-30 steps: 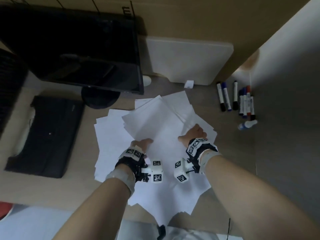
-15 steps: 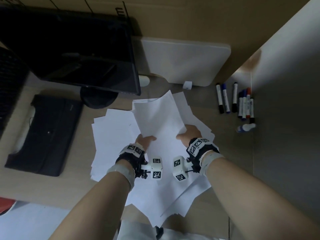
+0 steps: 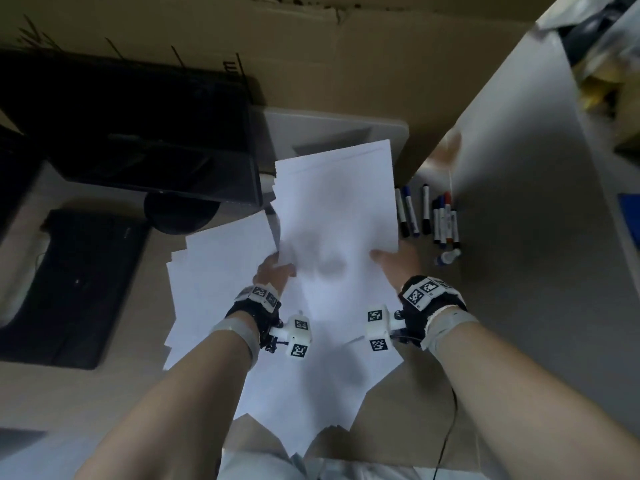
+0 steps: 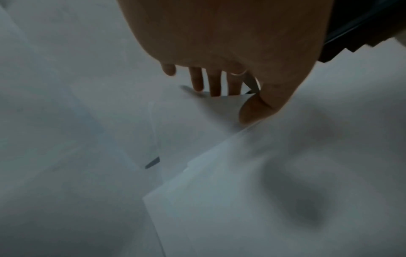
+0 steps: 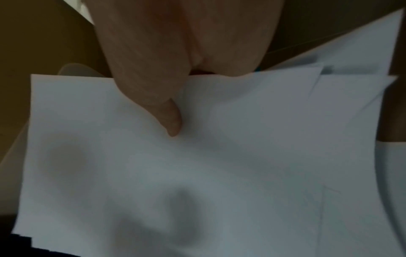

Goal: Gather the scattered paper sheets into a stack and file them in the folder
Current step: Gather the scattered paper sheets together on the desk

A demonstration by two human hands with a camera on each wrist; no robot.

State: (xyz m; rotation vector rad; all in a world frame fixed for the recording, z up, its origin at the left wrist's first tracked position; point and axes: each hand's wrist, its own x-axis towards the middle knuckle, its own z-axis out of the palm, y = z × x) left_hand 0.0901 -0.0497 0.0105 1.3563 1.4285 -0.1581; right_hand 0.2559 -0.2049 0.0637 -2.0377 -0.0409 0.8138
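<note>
Black flat case (image 3: pixel 65 285): far left on the worktop (image 3: pixel 104 403), lying flat.

Monitor (image 3: pixel 138 133): behind the case, round base on the worktop.

Loose paper sheets (image 3: pixel 221 278): white, overlapping, fanned across the worktop centre-left.

Left hand (image 3: pixel 273 275): thumb on top of the left edge of the lifted sheets, fingers beneath and spread; pinching them.

Lifted sheets (image 3: pixel 336 216): a loose bundle raised off the worktop between both hands, far edge tilted up, edges uneven.

White folder (image 3: pixel 332 133): upright behind the lifted sheets, against the cardboard backing.

Right hand (image 3: pixel 398 261): thumb pressed on top at the right edge, fingers hidden underneath; gripping the bundle.

Marker pens (image 3: pixel 429 216): a row lying on the worktop right of the bundle, a small white bottle (image 3: pixel 448 256) just nearer.
</note>
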